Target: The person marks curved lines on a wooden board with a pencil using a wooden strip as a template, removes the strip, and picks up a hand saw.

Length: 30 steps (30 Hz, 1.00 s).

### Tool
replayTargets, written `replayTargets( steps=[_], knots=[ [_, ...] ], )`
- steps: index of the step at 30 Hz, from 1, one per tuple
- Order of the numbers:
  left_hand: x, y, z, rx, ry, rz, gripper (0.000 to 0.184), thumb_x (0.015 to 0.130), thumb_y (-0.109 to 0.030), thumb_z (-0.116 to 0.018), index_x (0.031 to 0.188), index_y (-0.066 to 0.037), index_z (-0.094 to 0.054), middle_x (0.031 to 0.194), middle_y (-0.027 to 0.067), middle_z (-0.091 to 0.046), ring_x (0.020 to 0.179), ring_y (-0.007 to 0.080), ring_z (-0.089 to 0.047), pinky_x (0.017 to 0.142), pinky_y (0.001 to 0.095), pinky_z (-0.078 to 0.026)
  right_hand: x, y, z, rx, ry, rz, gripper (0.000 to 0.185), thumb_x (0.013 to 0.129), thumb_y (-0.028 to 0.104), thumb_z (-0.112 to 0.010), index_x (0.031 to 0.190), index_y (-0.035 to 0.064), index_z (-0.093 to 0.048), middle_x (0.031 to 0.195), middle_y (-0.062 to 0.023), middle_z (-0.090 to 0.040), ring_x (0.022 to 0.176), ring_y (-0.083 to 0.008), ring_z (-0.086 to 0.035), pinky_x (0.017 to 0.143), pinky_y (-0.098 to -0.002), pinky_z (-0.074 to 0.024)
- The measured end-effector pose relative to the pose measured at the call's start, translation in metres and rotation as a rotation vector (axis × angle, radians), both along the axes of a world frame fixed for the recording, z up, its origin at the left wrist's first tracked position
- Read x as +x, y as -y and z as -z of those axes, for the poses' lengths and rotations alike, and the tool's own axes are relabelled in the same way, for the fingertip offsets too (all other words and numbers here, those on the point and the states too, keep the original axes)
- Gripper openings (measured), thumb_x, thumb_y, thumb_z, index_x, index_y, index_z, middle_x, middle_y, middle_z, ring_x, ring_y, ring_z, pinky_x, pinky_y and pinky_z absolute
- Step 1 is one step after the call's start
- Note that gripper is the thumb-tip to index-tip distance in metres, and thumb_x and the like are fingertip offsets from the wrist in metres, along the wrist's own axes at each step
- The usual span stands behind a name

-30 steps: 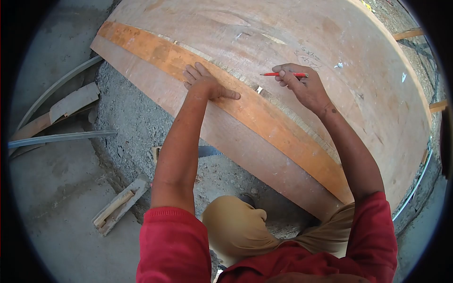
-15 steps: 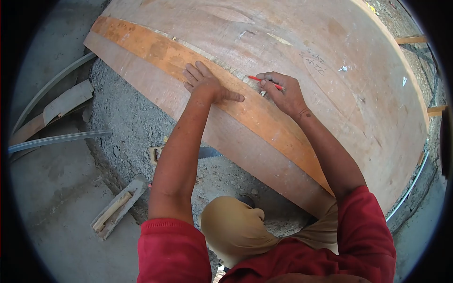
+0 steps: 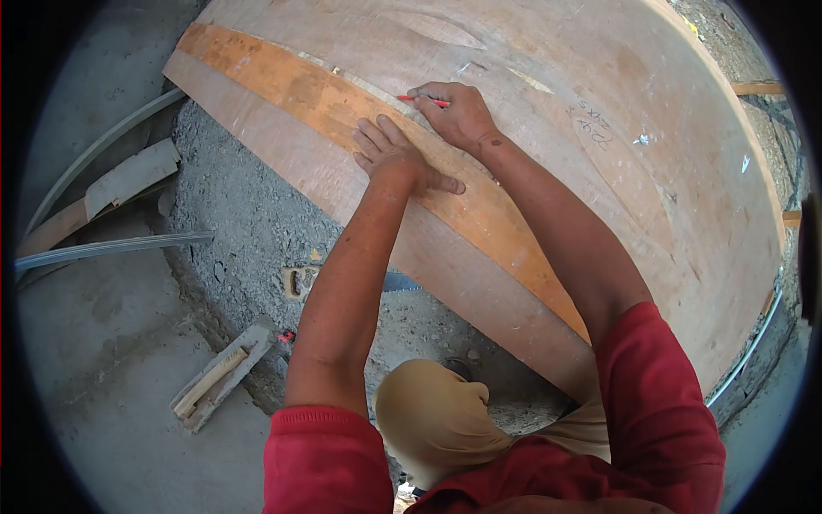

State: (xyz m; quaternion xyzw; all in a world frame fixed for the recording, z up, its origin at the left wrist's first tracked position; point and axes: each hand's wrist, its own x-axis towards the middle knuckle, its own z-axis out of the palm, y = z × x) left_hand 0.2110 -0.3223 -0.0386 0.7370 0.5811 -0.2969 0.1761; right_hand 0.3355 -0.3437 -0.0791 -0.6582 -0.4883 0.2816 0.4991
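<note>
Under my open, flat left hand (image 3: 398, 161): orange strip (image 3: 488, 224), likely light, springy; press mid-length. Right hand (image 3: 461, 117) pinches slim red pencil (image 3: 441, 104).

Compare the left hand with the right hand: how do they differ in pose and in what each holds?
The left hand lies flat on the orange board, its fingers spread; the right hand is curled. The left hand holds nothing, while the right hand grips a red pencil near the board's far edge. Both are bare.
</note>
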Motion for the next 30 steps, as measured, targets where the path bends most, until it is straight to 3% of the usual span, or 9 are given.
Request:
replayTargets(
  steps=[3, 7, 14, 20, 22, 24, 30],
  knots=[
    [0.002, -0.002, 0.001, -0.008, -0.043, 0.026, 0.182, 0.041, -0.076, -0.093, 0.154, 0.012, 0.020, 0.160, 0.0427, 0.020, 0.152, 0.0523, 0.022, 0.123, 0.0621, -0.005, -0.009, -0.055, -0.004, -0.037, 0.045, -0.035, 0.027, 0.092, 0.030, -0.064, 0.103, 0.0119, -0.081, 0.099, -0.0181, -0.076, 0.096, -0.0370, -0.071, 0.090, -0.0430, -0.0562],
    [0.000, 0.001, 0.010, 0.022, -0.020, 0.031, 0.181, 0.042, -0.076, -0.092, 0.154, 0.013, 0.018, 0.159, 0.0445, 0.016, 0.152, 0.0537, 0.017, 0.123, 0.0622, -0.006, 0.007, -0.037, -0.012, -0.133, 0.150, -0.117, 0.029, 0.091, 0.033, -0.066, 0.101, 0.0109, -0.081, 0.097, -0.0181, -0.076, 0.093, -0.0377, -0.071, 0.087, -0.0446, -0.0556],
    [-0.003, 0.004, 0.018, 0.144, 0.013, 0.061, 0.177, 0.041, -0.074, -0.094, 0.153, 0.014, 0.011, 0.157, 0.0438, -0.002, 0.152, 0.0534, -0.002, 0.122, 0.0620, -0.013, 0.097, 0.180, -0.031, -0.277, 0.209, -0.308, 0.025, 0.095, 0.025, -0.063, 0.109, 0.0104, -0.078, 0.099, -0.0181, -0.075, 0.089, -0.0362, -0.070, 0.083, -0.0437, -0.0552],
    [-0.012, -0.004, 0.029, 0.164, 0.037, 0.099, 0.173, 0.043, -0.073, -0.095, 0.152, 0.015, 0.008, 0.155, 0.0410, -0.005, 0.151, 0.0524, -0.007, 0.122, 0.0563, -0.021, 0.155, 0.397, -0.059, -0.602, 0.069, -0.239, 0.022, 0.095, 0.013, -0.064, 0.114, 0.0086, -0.076, 0.098, -0.0164, -0.076, 0.084, -0.0317, -0.072, 0.079, -0.0365, -0.0567],
    [-0.010, -0.004, 0.020, 0.071, 0.060, 0.061, 0.176, 0.043, -0.074, -0.094, 0.155, 0.013, 0.011, 0.160, 0.0412, 0.004, 0.153, 0.0536, 0.003, 0.124, 0.0587, -0.016, 0.168, 0.464, -0.066, -0.724, 0.058, -0.173, 0.022, 0.095, 0.012, -0.064, 0.112, 0.0051, -0.075, 0.098, -0.0172, -0.076, 0.082, -0.0311, -0.072, 0.079, -0.0365, -0.0571],
    [-0.009, -0.005, 0.021, 0.085, 0.070, 0.060, 0.176, 0.042, -0.072, -0.095, 0.155, 0.013, 0.010, 0.161, 0.0397, 0.004, 0.153, 0.0528, 0.002, 0.124, 0.0577, -0.017, 0.177, 0.523, -0.071, -0.729, 0.085, -0.109, 0.021, 0.095, 0.012, -0.064, 0.111, 0.0041, -0.075, 0.097, -0.0170, -0.076, 0.082, -0.0297, -0.073, 0.078, -0.0364, -0.0573],
    [-0.017, 0.001, 0.027, 0.226, 0.083, 0.130, 0.172, 0.043, -0.071, -0.095, 0.156, 0.014, 0.003, 0.163, 0.0371, -0.002, 0.154, 0.0491, -0.003, 0.124, 0.0545, -0.020, 0.166, 0.560, -0.054, -0.642, 0.013, 0.087, 0.020, 0.095, 0.013, -0.065, 0.109, 0.0044, -0.076, 0.090, -0.0125, -0.076, 0.075, -0.0206, -0.069, 0.076, -0.0336, -0.0561]
  ],
)
